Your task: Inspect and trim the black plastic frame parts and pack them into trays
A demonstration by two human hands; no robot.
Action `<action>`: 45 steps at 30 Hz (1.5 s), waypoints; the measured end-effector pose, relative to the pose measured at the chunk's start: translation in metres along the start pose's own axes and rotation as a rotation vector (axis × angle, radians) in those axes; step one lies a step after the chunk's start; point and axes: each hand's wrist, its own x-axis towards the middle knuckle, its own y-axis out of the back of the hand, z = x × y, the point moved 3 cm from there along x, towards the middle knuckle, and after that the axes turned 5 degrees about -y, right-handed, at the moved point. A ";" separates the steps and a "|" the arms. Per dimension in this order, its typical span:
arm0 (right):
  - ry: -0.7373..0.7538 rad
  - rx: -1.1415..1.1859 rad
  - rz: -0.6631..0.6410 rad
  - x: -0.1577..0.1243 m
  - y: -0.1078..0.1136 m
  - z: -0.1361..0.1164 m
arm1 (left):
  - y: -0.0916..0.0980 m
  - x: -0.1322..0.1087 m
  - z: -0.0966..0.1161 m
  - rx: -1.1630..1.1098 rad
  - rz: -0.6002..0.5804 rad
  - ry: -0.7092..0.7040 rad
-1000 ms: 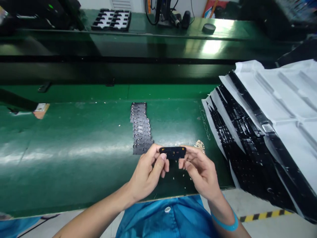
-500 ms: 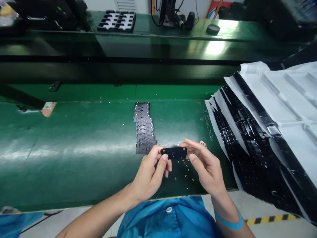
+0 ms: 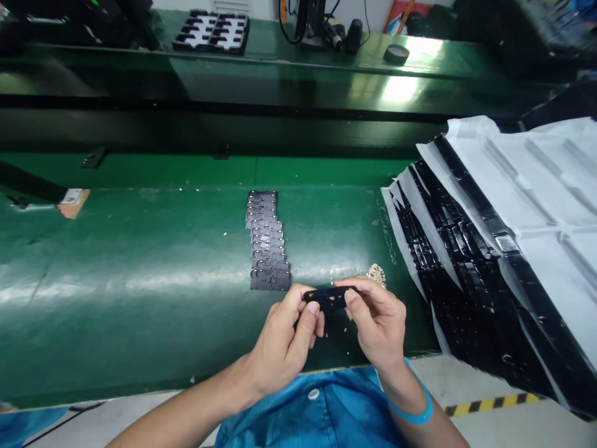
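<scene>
A flat black plastic part (image 3: 330, 301) with small orange marks is held level above the green bench. Its left end is pinched between the thumb and fingers of my left hand (image 3: 285, 333). On its right end, my right hand (image 3: 377, 320) closes with the thumb on the near face and fingers behind. Just beyond my left hand, similar dark plastic parts (image 3: 268, 242) lie overlapped in a column. A small pile of tiny beige pieces (image 3: 375, 274) sits behind my right hand, and a few loose ones lie below the held part.
Stacked black trays with white sheets (image 3: 471, 249) rise along the right side. A raised green shelf (image 3: 280, 81) crosses the back, carrying a black-and-white tray (image 3: 212, 31) and a round black object (image 3: 396, 54). A post with a wooden foot (image 3: 73, 202) stands at left.
My right hand has moved in from beside the part and now grips its right end. The part has tilted slightly and sits a little lower. The camera view has shifted slightly.
</scene>
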 end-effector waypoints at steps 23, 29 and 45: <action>-0.109 0.032 0.066 -0.007 -0.007 0.010 | 0.005 0.001 -0.001 -0.020 -0.037 0.026; -0.099 -0.036 0.024 -0.012 -0.013 0.011 | 0.009 0.005 -0.013 -0.043 0.070 0.042; 0.087 -0.128 0.026 -0.026 -0.020 0.009 | 0.011 0.001 -0.013 -0.169 0.127 0.115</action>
